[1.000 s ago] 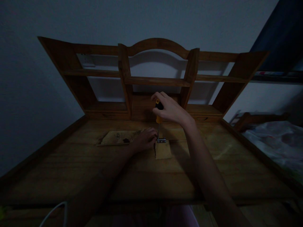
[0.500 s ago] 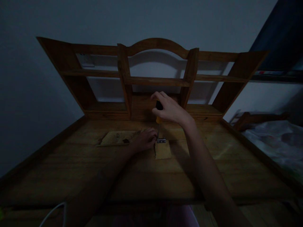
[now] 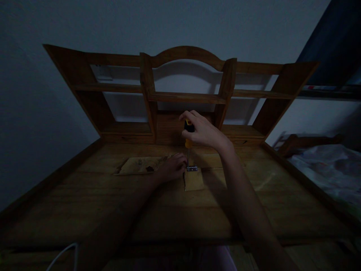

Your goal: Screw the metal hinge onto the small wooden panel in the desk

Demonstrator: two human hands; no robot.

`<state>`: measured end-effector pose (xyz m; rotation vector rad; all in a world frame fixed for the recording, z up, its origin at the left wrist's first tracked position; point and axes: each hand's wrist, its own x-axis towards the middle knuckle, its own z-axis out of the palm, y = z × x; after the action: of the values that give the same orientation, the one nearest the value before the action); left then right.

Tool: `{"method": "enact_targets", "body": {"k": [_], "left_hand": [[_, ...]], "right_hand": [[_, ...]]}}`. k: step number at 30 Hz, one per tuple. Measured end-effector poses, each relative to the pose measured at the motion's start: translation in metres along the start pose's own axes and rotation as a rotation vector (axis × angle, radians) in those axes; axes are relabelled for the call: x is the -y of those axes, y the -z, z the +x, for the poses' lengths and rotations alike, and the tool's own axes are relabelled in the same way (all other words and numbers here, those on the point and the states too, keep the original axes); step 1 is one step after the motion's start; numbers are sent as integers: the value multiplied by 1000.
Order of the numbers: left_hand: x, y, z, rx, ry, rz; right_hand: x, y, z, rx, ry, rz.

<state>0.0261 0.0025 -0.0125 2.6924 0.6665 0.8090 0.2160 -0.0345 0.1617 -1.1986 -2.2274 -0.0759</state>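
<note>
My right hand is closed around the handle of a black and yellow screwdriver, held upright at the middle of the desk. Its thin shaft runs down to a small metal hinge, touching the hinge's left part. That hinge lies along the far edge of a small square wood piece. Close beside it on the left, my left hand rests low with fingers bent together at the hinge's left end. Whatever is under those fingertips is hidden.
A long, torn-looking flat piece lies left of my left hand on the wooden desk. Behind rises a wooden shelf unit against the wall. A white cable hangs at the front left. Plastic-covered things are at the right.
The screwdriver handle has turned slightly in my right hand, showing more yellow at its top. My left hand and the hinge have hardly moved.
</note>
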Motion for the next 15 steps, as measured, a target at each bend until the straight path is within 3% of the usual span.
{"method": "enact_targets", "body": {"k": [6, 15], "left_hand": [[-1, 0, -1, 9, 14, 13], [-3, 0, 0, -19, 17, 8]], "right_hand": [[-2, -2, 0, -35, 2, -94], [5, 2, -2, 26, -20, -1]]}}
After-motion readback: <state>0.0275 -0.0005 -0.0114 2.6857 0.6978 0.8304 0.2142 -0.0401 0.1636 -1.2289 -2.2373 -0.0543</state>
